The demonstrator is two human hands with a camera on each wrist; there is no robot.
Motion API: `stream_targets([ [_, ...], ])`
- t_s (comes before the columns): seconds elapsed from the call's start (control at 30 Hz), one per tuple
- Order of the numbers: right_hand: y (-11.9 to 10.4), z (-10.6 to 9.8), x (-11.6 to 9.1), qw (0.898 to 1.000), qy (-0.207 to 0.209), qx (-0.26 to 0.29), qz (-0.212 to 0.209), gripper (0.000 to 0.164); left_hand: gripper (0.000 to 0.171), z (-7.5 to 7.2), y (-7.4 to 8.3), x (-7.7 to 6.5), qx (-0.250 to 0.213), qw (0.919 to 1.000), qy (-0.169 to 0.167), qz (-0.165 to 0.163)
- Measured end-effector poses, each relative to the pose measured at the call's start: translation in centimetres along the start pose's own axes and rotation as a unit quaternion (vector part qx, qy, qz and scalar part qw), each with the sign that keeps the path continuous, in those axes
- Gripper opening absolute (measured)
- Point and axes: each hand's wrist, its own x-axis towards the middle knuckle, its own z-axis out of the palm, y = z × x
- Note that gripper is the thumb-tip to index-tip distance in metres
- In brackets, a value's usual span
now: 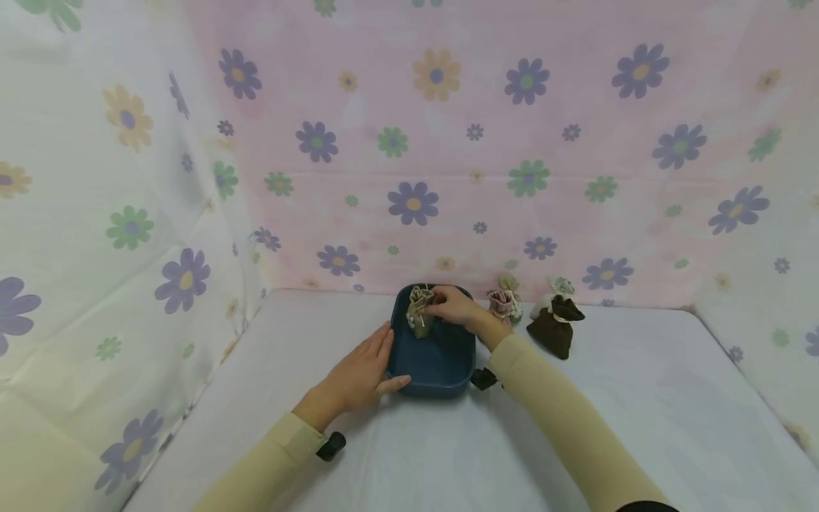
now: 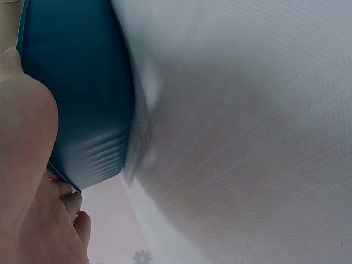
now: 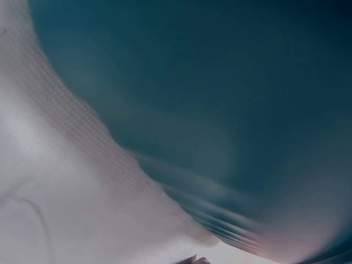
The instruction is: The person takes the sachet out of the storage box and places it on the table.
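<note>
A small olive-green drawstring pouch point(image 1: 420, 321) stands at the far left inside a dark blue rectangular tub point(image 1: 430, 390). My right hand point(image 1: 457, 307) reaches over the tub and pinches the pouch near its gathered neck. My left hand point(image 1: 360, 373) rests along the tub's left side, its fingers extended along the rim and its thumb across the front left corner. Close up in the left wrist view, the palm point(image 2: 25, 132) lies beside the tub's outer wall point(image 2: 93, 93). The tub wall point(image 3: 192, 99) fills most of the right wrist view, which hides the pouch.
Right of the tub stand a pink pouch point(image 1: 501, 304), a green pouch point(image 1: 510, 283) behind it, a dark brown pouch point(image 1: 552, 333) and a whitish pouch point(image 1: 561, 286). They sit on a white-covered table point(image 1: 646, 398). Flower-patterned cloth point(image 1: 448, 163) walls the back and sides.
</note>
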Motion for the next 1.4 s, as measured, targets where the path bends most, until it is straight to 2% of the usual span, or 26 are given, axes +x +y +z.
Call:
stream_targets([
  [0.2, 0.1, -0.3, -0.5, 1.0, 0.009, -0.009, -0.018, 0.012, 0.1, -0.1, 0.0, 0.3, 0.004, 1.0, -0.005, 0.004],
  [0.4, -1.7, -0.9, -1.9, 0.999, 0.017, -0.017, -0.039, 0.02, 0.101, -0.5, -0.4, 0.6, 0.006, 1.0, -0.001, 0.005],
  [0.63, -4.2, -2.2, -5.0, 0.999, 0.014, -0.001, -0.046, 0.035, 0.1, -0.7, -0.7, 0.5, -0.007, 0.9999, 0.006, 0.007],
  [0.9, -4.6, -4.0, -8.6, 0.998, 0.054, 0.002, -0.042, 0.034, 0.1, -0.5, -0.5, 0.3, -0.024, 0.9996, 0.012, 0.011],
  [1.17, -3.9, -6.4, -12.5, 0.996, 0.077, 0.023, -0.042, 0.039, 0.099, -0.1, -0.5, 0.2, -0.031, 0.9988, 0.032, 0.022],
  [1.4, -1.4, -7.8, -15.4, 0.993, 0.113, -0.022, -0.028, 0.037, 0.099, 0.0, -0.1, 0.2, -0.035, 0.9986, 0.03, 0.025],
])
